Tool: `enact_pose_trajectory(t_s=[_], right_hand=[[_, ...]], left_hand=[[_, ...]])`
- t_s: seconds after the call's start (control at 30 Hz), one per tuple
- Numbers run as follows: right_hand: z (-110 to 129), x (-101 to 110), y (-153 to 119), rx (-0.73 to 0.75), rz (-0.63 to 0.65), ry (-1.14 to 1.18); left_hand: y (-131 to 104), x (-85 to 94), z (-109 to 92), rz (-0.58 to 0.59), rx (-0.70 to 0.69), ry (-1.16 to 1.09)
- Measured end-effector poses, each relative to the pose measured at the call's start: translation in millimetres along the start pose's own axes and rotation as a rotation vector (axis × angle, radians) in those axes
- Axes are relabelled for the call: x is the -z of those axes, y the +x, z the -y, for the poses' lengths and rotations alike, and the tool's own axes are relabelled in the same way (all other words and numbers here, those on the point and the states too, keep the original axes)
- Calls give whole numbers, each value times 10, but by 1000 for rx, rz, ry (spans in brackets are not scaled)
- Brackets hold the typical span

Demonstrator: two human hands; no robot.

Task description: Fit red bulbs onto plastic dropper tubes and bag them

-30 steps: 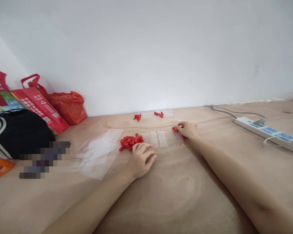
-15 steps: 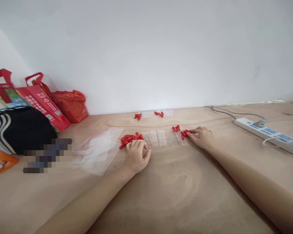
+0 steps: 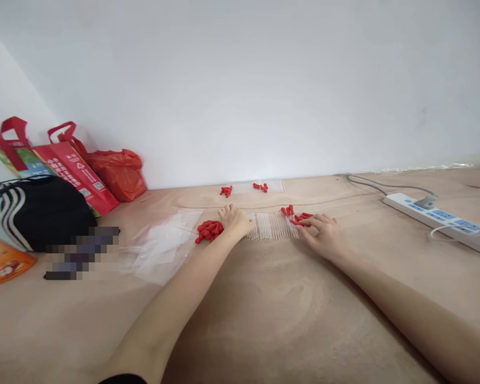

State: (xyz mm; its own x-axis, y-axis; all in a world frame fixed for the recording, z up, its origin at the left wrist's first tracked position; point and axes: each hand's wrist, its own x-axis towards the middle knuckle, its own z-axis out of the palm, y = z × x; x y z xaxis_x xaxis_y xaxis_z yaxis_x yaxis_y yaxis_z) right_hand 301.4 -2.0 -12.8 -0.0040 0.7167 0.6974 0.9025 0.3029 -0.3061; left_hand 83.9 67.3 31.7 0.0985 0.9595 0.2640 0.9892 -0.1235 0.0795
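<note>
Left hand (image 3: 235, 221): palm down, fingers loosely spread and bent, over the left end of a row of slender, clear, straight tubes (image 3: 270, 226). I cannot tell whether the fingers grip a tube; the undersides are hidden from me. Just beside that wrist, on its left, sits a heap of glossy red, bulb-shaped caps (image 3: 208, 231), partly screened by the forearm.

Right hand (image 3: 326, 234): thumb and fingers in a narrow curve at the right end of the row, tips by a red cap (image 3: 294, 222). I cannot confirm a closed pinch on it from this view.

The tubes lie side by side on the pale wooden desk (image 3: 288, 309), between the two hands. At the row's right end I log a few red caps (image 3: 287, 211) at the far ends of tubes; more red caps (image 3: 304, 216) lie just past them, against the fingers.

Left of the heap: a loose stack of flat, clear plastic bags (image 3: 160, 245). Farther back, near the white wall (image 3: 264, 96), I note another clear plastic bag (image 3: 278, 186) and two small red clusters. Far right: a long white power strip (image 3: 424, 213) with blue socket panels and a grey plug (image 3: 425, 202) inserted.
</note>
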Motion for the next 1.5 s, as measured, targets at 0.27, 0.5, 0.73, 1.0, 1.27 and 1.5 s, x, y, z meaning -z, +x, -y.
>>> enact_pose_trajectory(t_s=[0.27, 0.5, 0.73, 1.0, 1.27, 1.5], right_hand=[[300, -26, -98, 125, 80, 67], [316, -36, -95, 45, 137, 330], [559, -29, -136, 208, 359, 454], [644, -150, -137, 288, 386, 308], [655, -194, -140, 187, 311, 486], [711, -153, -129, 153, 321, 585]], left_hand=[[162, -67, -9, 29, 63, -41], [-3, 201, 68, -63, -120, -160], [-575, 248, 454, -149, -637, -314], [-809, 13, 526, -109, -658, -398], [-813, -31, 537, -139, -657, -437], [-813, -36, 533, -163, -676, -451]])
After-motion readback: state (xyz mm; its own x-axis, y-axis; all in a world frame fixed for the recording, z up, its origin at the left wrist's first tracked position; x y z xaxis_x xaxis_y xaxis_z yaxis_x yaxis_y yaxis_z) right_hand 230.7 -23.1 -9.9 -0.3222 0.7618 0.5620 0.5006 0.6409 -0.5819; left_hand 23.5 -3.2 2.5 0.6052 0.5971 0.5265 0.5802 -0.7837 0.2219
